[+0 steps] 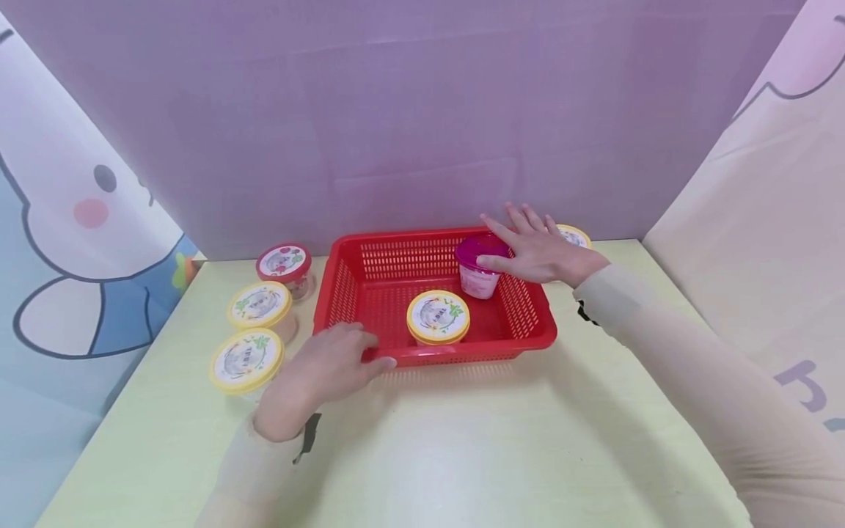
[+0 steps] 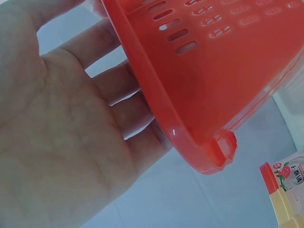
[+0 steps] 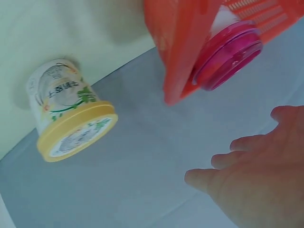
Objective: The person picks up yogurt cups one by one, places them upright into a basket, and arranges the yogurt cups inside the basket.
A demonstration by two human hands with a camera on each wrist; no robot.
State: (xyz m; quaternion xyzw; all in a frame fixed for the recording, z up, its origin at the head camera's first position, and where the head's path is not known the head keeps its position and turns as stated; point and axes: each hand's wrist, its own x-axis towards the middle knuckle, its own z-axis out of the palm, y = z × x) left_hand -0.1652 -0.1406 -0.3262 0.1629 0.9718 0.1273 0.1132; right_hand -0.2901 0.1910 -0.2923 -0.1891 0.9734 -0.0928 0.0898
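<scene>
A red plastic basket (image 1: 379,356) with slotted sides stands on the table. My left hand (image 1: 330,359) holds its front left corner, fingers over the rim and thumb along the front; in the left wrist view the rim (image 2: 152,99) hides the fingertips. My right hand (image 1: 538,253) is spread above the basket's back right corner, holding nothing. Beneath it, partly covered in the head view, a tub with a magenta lid (image 1: 472,253) leans in that corner. In the right wrist view the fingers are apart from this lid (image 3: 232,57). A yellow-lidded tub (image 1: 439,317) sits at the basket's front.
Left of the basket stand a red-lidded tub (image 1: 285,264) and two yellow-lidded tubs (image 1: 260,304). Another yellow-lidded tub (image 3: 71,104) stands right of the basket, largely hidden behind my right hand in the head view. A purple cloth (image 1: 422,125) hangs behind the table.
</scene>
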